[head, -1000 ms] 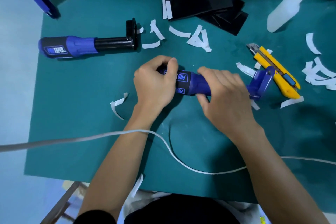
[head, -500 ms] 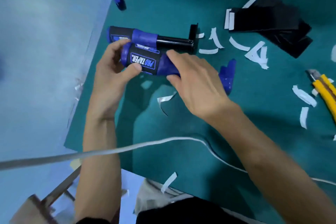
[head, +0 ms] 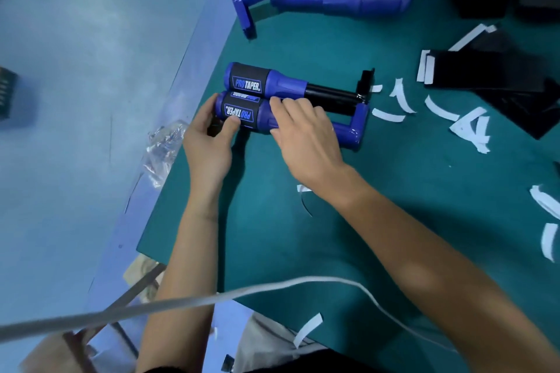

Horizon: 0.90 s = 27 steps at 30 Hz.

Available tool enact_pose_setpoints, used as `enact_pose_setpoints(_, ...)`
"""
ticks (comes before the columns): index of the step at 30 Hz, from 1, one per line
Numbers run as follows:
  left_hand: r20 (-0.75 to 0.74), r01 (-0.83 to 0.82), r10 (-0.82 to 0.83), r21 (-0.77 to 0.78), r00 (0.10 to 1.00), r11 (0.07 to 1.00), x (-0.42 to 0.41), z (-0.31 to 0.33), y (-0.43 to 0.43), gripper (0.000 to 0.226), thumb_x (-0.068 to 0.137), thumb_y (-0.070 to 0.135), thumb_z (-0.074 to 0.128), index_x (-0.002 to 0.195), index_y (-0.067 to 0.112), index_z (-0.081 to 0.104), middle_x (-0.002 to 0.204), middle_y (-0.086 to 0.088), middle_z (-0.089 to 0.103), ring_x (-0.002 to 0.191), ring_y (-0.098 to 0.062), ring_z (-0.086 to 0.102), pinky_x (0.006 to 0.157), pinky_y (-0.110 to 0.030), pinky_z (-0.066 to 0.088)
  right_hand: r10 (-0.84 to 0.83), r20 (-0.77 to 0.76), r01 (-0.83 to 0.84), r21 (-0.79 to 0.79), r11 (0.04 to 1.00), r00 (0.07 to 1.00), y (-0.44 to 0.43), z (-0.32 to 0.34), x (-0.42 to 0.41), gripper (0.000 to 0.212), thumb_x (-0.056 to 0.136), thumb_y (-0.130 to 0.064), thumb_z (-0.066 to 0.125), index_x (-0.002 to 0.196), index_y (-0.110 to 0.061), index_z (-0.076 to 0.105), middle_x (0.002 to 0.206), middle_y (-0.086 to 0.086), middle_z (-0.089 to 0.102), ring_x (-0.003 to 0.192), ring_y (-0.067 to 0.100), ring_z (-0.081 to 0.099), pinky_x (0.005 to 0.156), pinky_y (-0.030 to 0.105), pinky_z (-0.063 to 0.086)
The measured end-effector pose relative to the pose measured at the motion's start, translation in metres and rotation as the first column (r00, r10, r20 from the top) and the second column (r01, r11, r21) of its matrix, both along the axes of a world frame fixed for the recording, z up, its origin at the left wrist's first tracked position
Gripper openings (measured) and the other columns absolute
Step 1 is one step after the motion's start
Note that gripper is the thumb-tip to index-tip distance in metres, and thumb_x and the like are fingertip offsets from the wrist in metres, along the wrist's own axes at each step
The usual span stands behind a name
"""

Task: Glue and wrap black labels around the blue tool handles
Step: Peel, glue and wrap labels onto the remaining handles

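Blue tool handle (head: pixel 264 118), nearer of two: lies on the green bench (head: pixel 394 221) by its left edge, parallel to and touching a second labelled tool (head: pixel 285 83) just behind it. Black label (head: pixel 239 113), printed PRO TAPER, is wrapped round its butt end. Left hand (head: pixel 209 145): curled round the butt end, thumb pressing on the label. Right hand (head: pixel 306 133): grasps the blue neck, fingers over the top, thumb underneath. Stack of loose black labels (head: pixel 485 76) sits well to the right, with white backing strips (head: pixel 472 127) scattered near it.
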<state>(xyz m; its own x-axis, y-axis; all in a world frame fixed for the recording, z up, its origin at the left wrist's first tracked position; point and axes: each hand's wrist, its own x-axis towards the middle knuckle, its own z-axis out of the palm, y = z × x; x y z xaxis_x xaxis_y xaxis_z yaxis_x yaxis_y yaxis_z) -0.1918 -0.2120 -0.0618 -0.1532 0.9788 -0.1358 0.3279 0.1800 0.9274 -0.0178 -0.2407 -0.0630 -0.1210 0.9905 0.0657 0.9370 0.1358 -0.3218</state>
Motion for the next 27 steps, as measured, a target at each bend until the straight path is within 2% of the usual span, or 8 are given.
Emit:
enact_pose_setpoints(4,-0.052,-0.070,0.070,0.002,0.996,0.998,0.005,0.004,-0.007,0.046,0.089,0.022,0.067,0.134,0.027,0.068,0.122,0.017,0.074,0.114,-0.006,0.067,0.106,-0.035,0.053,-0.017,0.025,0.014,0.094,0.995,1.000,-0.012,0.004,0.016,0.048,0.096,-0.026,0.062,0.141,-0.009,0.056,0.118,0.003,0.065,0.108,0.030,0.058,0.093,0.041,0.039)
enact_pose_setpoints(8,-0.190,-0.100,0.134,0.180,0.972,0.979,0.023,0.020,-0.013,0.045,0.089,0.028,0.066,0.134,0.034,0.068,0.128,0.020,0.068,0.117,0.004,0.060,0.100,-0.011,0.044,-0.089,-0.092,0.103,0.167,0.981,0.992,-0.017,0.018,0.046,0.031,0.091,-0.026,0.065,0.118,-0.009,0.067,0.099,0.003,0.069,0.096,0.032,0.057,0.088,0.042,0.039)
enact_pose_setpoints(12,-0.329,0.145,-0.031,0.328,0.944,0.933,0.073,0.047,0.014,0.044,0.090,0.025,0.065,0.134,0.025,0.068,0.126,0.016,0.064,0.119,0.005,0.054,0.106,-0.015,0.039,-0.187,-0.090,0.195,0.080,0.978,0.978,-0.004,0.032,0.092,0.033,0.093,-0.024,0.064,0.123,-0.010,0.065,0.114,0.005,0.070,0.111,0.034,0.054,0.099,0.044,0.037)
enact_pose_setpoints(16,-0.667,0.455,-0.237,0.172,0.707,0.874,0.117,0.069,0.088,0.068,0.092,0.032,0.064,0.155,0.014,0.047,0.160,-0.009,0.044,0.148,-0.027,0.038,0.124,-0.033,0.026,-0.286,-0.194,0.303,0.067,0.951,0.938,-0.002,0.035,0.127,0.040,0.092,-0.020,0.069,0.130,-0.007,0.066,0.124,0.008,0.070,0.122,0.036,0.053,0.106,0.042,0.034)
enact_pose_setpoints(19,-0.758,0.479,-0.302,0.016,0.578,0.877,0.137,0.075,0.154,0.075,0.092,0.028,0.066,0.159,0.011,0.037,0.160,-0.014,0.040,0.148,-0.033,0.038,0.121,-0.035,0.029,-0.325,-0.254,0.338,0.008,0.941,0.911,0.010,0.034,0.143,0.043,0.093,-0.021,0.069,0.134,-0.009,0.065,0.132,0.008,0.068,0.128,0.033,0.051,0.110,0.040,0.033)
enact_pose_setpoints(21,-0.744,0.448,-0.339,-0.060,0.576,0.892,0.144,0.071,0.185,0.069,0.088,0.020,0.067,0.153,0.015,0.046,0.151,-0.014,0.052,0.137,-0.035,0.049,0.112,-0.039,0.040,-0.343,-0.304,0.349,-0.036,0.937,0.889,0.021,0.034,0.149,0.044,0.093,-0.020,0.068,0.136,-0.010,0.064,0.135,0.008,0.067,0.131,0.031,0.050,0.113,0.042,0.034)
enact_pose_setpoints(24,-0.734,0.408,-0.300,-0.035,0.609,0.913,0.154,0.060,0.207,0.058,0.083,0.013,0.069,0.140,0.020,0.061,0.138,-0.011,0.062,0.126,-0.033,0.058,0.101,-0.036,0.045,-0.347,-0.363,0.352,-0.056,0.934,0.865,0.033,0.033,0.151,0.044,0.093,-0.016,0.068,0.136,-0.011,0.065,0.132,0.009,0.068,0.131,0.030,0.051,0.114,0.040,0.035)
enact_pose_setpoints(27,-0.850,0.391,-0.255,-0.063,0.460,0.918,0.166,0.053,0.217,0.054,0.085,0.021,0.073,0.138,0.018,0.062,0.138,-0.017,0.054,0.124,-0.039,0.053,0.103,-0.043,0.043,-0.351,-0.426,0.347,-0.092,0.934,0.834,0.032,0.029,0.147,0.042,0.093,-0.015,0.067,0.135,-0.014,0.067,0.129,0.005,0.068,0.129,0.025,0.052,0.112,0.032,0.035)
